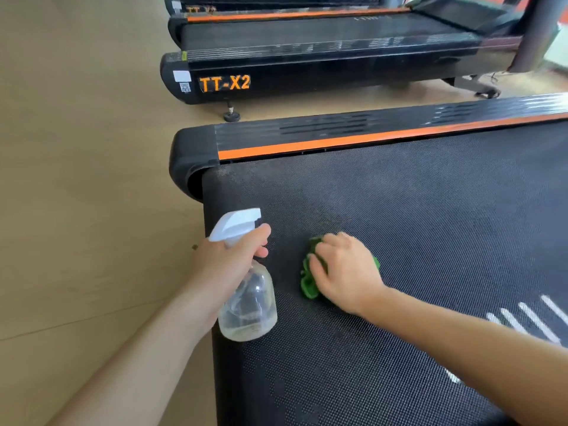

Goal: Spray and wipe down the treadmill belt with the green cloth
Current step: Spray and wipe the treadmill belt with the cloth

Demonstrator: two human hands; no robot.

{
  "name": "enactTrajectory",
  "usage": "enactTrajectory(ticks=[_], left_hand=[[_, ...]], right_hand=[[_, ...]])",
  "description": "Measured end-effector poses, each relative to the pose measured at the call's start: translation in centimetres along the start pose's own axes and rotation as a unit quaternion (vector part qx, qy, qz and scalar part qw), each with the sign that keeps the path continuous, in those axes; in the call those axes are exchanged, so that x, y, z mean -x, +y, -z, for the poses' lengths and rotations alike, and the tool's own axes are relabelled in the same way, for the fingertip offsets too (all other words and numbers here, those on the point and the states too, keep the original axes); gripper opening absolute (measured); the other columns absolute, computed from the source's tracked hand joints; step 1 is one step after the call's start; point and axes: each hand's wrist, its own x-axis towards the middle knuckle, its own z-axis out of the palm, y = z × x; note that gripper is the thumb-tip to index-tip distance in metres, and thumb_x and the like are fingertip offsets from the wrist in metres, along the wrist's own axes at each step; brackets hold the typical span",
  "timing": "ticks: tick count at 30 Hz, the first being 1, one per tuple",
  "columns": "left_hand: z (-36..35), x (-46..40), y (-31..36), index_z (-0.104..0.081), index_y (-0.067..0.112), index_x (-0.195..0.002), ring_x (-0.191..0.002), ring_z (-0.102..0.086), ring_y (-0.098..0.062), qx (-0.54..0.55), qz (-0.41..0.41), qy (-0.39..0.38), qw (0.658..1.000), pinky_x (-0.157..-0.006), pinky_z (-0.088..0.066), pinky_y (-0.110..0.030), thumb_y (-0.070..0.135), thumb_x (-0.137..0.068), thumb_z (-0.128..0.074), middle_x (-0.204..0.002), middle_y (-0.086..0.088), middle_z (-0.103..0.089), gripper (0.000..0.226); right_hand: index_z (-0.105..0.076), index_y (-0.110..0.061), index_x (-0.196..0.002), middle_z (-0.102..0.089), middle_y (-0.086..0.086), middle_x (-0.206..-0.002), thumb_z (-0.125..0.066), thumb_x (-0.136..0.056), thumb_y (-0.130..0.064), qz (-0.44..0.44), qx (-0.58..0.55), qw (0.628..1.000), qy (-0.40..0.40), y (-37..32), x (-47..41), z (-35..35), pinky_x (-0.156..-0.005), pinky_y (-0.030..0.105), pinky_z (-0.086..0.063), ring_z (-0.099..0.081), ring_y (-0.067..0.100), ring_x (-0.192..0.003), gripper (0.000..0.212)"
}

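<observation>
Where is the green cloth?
The crumpled green cloth lies on the black treadmill belt, under the right hand, right of the clear spray bottle.

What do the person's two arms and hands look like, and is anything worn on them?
Both forearms are bare as far as the picture shows; no sleeve is in view. The left hand and the right hand wear no gloves. No watch, bracelet or ring is visible on the wrists or on the fingers that show. Some fingers are hidden, so rings there cannot be ruled out.
</observation>
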Motion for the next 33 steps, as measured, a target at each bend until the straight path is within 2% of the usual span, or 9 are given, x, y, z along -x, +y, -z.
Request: enactTrajectory(ticks=[4, 6, 9, 14, 18, 22, 28, 30, 33], left_hand=[[-1.6, -0.3, 0.9, -0.071, 0.025, -0.059, -0.076, -0.072, -0.027, -0.007, 0.018, 0.008, 1.0, -0.093, -0.058, -0.049, 0.06, -0.072, -0.07, -0.066, 0.004, -0.071, 0.037], [-2.7, -0.7, 1.3, -0.073, 0.017, -0.066, -0.066, -0.062, -0.022, -0.016, 0.024, 0.015, 0.999, -0.078, -0.057, -0.04, 0.056, -0.08, -0.071, -0.061, 0.004, -0.064, 0.041], [-3.9, -1.2, 2.1, -0.076, 0.008, -0.089, -0.064, -0.057, -0.016, -0.016, 0.019, 0.021, 0.999, -0.065, -0.046, -0.029, 0.049, -0.088, -0.07, -0.074, 0.003, -0.065, 0.042], [-4.7, -2.1, 3.4, -0.072, 0.014, -0.076, -0.067, -0.058, -0.017, -0.035, 0.005, 0.017, 0.999, -0.065, -0.045, -0.03, 0.044, -0.091, -0.069, -0.071, 0.002, -0.063, 0.033], [-5.2, -2.8, 4.7, -0.078, 0.015, -0.083, -0.071, -0.062, -0.016, -0.045, -0.012, -0.006, 0.999, -0.07, -0.048, -0.029, 0.047, -0.089, -0.07, -0.078, 0.003, -0.07, 0.034], [-5.9, -3.9, 5.7, -0.071, 0.02, -0.066, -0.068, -0.062, -0.017, -0.083, -0.027, -0.013, 0.996, -0.07, -0.049, -0.031, 0.046, -0.087, -0.07, -0.059, 0.011, -0.065, 0.033], [-5.9, -5.4, 5.0, -0.075, 0.009, -0.104, -0.067, -0.061, -0.015, -0.058, -0.054, 0.023, 0.997, -0.066, -0.047, -0.027, 0.048, -0.087, -0.071, -0.082, -0.011, -0.073, 0.043], [-5.8, -5.8, 3.8, -0.075, 0.012, -0.102, -0.069, -0.066, -0.013, -0.028, -0.075, 0.053, 0.995, -0.062, -0.048, -0.02, 0.046, -0.09, -0.071, -0.093, -0.011, -0.077, 0.037], [-5.9, -6.4, 2.7, -0.076, 0.02, -0.088, -0.065, -0.064, 0.006, 0.011, -0.107, 0.081, 0.991, -0.054, -0.041, -0.002, 0.04, -0.094, -0.069, -0.088, 0.0, -0.079, 0.022]], right_hand=[[-0.052, -0.02, -0.068, -0.049, -0.004, -0.074, -0.049, -0.095, -0.037, 0.065, -0.038, 0.997, -0.004, -1.6, 4.9, 0.9, -0.066, 0.035, -0.043, -0.048, 0.022, -0.07, 0.032], [-0.052, -0.02, -0.068, -0.049, -0.004, -0.073, -0.049, -0.096, -0.037, 0.069, -0.034, 0.997, 0.01, -1.4, 4.9, 0.8, -0.065, 0.037, -0.045, -0.048, 0.022, -0.069, 0.032], [-0.052, -0.02, -0.068, -0.049, -0.004, -0.074, -0.049, -0.096, -0.036, 0.07, -0.038, 0.997, 0.019, -1.3, 4.8, 0.8, -0.066, 0.035, -0.044, -0.046, 0.02, -0.07, 0.032], [-0.052, -0.02, -0.068, -0.048, -0.004, -0.074, -0.051, -0.096, -0.036, 0.069, -0.039, 0.996, 0.028, -1.2, 4.8, 0.6, -0.066, 0.035, -0.042, -0.045, 0.02, -0.069, 0.032], [-0.051, -0.02, -0.068, -0.048, -0.004, -0.074, -0.051, -0.096, -0.036, 0.074, -0.043, 0.996, 0.027, -1.4, 4.8, 0.5, -0.066, 0.034, -0.041, -0.044, 0.02, -0.069, 0.032], [-0.051, -0.019, -0.068, -0.048, -0.003, -0.073, -0.051, -0.096, -0.035, 0.074, -0.051, 0.996, 0.016, -1.0, 4.7, 0.6, -0.066, 0.035, -0.042, -0.044, 0.021, -0.069, 0.032], [-0.054, -0.018, -0.071, -0.052, 0.001, -0.075, -0.046, -0.097, -0.038, 0.114, -0.035, 0.993, -0.013, 1.6, 1.7, 0.5, -0.07, 0.038, -0.045, -0.049, 0.025, -0.071, 0.034], [-0.057, -0.016, -0.07, -0.055, 0.004, -0.074, -0.044, -0.096, -0.038, 0.078, -0.013, 0.997, 0.001, 3.6, -1.5, -0.1, -0.069, 0.041, -0.049, -0.054, 0.03, -0.07, 0.037], [-0.064, -0.01, -0.072, -0.063, 0.011, -0.076, -0.037, -0.093, -0.04, 0.001, 0.041, 0.999, 0.022, 7.6, -7.9, -1.4, -0.07, 0.042, -0.052, -0.06, 0.035, -0.073, 0.045]])
